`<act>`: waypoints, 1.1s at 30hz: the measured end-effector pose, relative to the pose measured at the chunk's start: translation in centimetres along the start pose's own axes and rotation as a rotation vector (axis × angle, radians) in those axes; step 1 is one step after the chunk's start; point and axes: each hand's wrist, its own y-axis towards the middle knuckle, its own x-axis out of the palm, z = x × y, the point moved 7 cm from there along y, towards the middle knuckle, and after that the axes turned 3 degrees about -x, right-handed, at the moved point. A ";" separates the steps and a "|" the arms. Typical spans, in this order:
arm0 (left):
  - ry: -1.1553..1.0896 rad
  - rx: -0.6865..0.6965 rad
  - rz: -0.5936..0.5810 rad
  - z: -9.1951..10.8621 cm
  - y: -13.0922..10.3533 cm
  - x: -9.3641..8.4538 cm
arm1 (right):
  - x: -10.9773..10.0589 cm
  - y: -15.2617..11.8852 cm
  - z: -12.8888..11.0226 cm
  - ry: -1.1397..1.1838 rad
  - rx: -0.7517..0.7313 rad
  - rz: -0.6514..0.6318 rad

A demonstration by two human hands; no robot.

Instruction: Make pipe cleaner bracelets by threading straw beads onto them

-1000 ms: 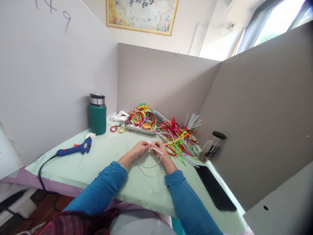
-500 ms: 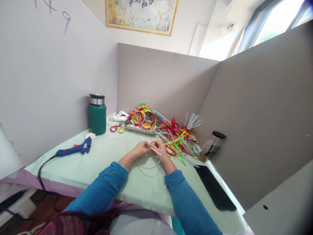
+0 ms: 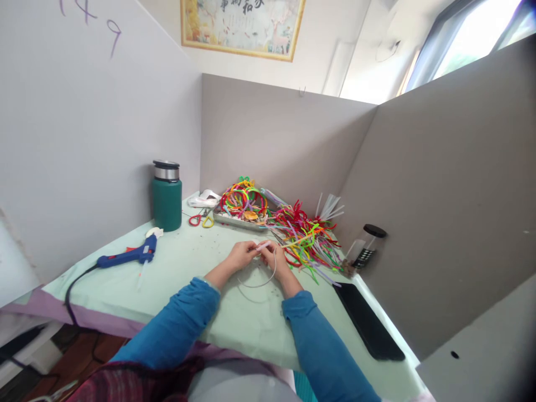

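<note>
My left hand (image 3: 241, 255) and my right hand (image 3: 274, 259) meet at the middle of the table, fingers pinched close together. Between them is a thin, pale curved band (image 3: 258, 286), looping down toward me over the cloth. A narrow pale pink strip (image 3: 263, 245) lies across the fingertips at the band's end, and both hands pinch there. The fingers hide where strip and band touch. Just right of my right hand spreads a pile of colourful pipe cleaners (image 3: 307, 231).
Behind my hands a metal tray (image 3: 243, 224) holds bent pipe cleaners. Scissors (image 3: 201, 220), a green bottle (image 3: 166, 202) and a blue glue gun (image 3: 128, 256) sit to the left. At right are a black phone-like slab (image 3: 368, 324) and a black-lidded clear container (image 3: 368, 247). Grey partitions (image 3: 276, 134) enclose the table.
The pink strip slanted down over my right fingers before; now it lies higher, across the fingertips. My hands have shifted only slightly, and the band still hangs below them.
</note>
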 end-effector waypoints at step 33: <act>-0.639 -0.402 -0.124 -1.3 -0.7 0.9 | 0.0 0.0 0.5 0.042 0.039 -0.029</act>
